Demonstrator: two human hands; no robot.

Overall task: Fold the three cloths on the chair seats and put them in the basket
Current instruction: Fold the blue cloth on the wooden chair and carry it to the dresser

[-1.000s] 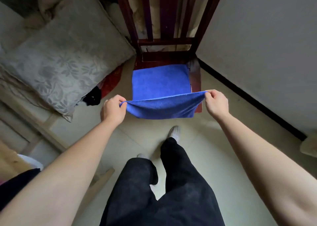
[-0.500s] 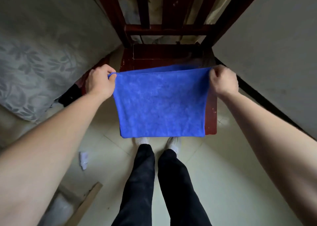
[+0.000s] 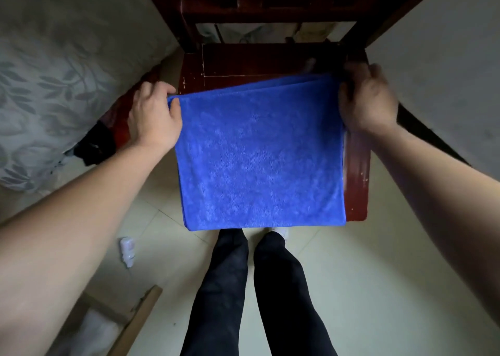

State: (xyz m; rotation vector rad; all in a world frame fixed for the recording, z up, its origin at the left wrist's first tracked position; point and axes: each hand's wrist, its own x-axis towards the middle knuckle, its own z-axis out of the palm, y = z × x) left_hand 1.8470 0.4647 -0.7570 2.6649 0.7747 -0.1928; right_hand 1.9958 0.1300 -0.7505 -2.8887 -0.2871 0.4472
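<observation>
across the middle of the frame, a blue cloth (image 3: 259, 161) is spread over a dark red wooden chair seat (image 3: 257, 61). the cloth is a soft, fuzzy microfibre with a short nap that catches the light in pale patches. it forms a near square, doubled over: two layers show along its far edge, the under layer peeking out a little beyond the upper one. its near edge is straight and reaches just past the front of the seat. a strip of glossy, chipped red wood shows along its right side and a wider band beyond its far edge.

the left hand (image 3: 154, 117), at centre left, has its grip pinching the cloth's far left corner, thumb on top and fingers curled beneath. the right hand (image 3: 365, 98), at upper right and blurred, has its grip closed over the far right corner, fingers curled down across the edge.

at the top of the frame the chair back (image 3: 270, 6) rises as dark wooden rails and slats. a grey patterned fabric (image 3: 54, 85) with woven leaf shapes fills the upper left, and a small black item (image 3: 94, 144) lies at its lower edge. a plain pale wall (image 3: 446, 71) fills the upper right. the floor (image 3: 378, 274) is smooth, pale tile. legs in black trousers (image 3: 243, 288) stand at the bottom centre. a small white object (image 3: 127, 250) lies on the floor at lower left, near a pale wooden board (image 3: 135, 323).
</observation>
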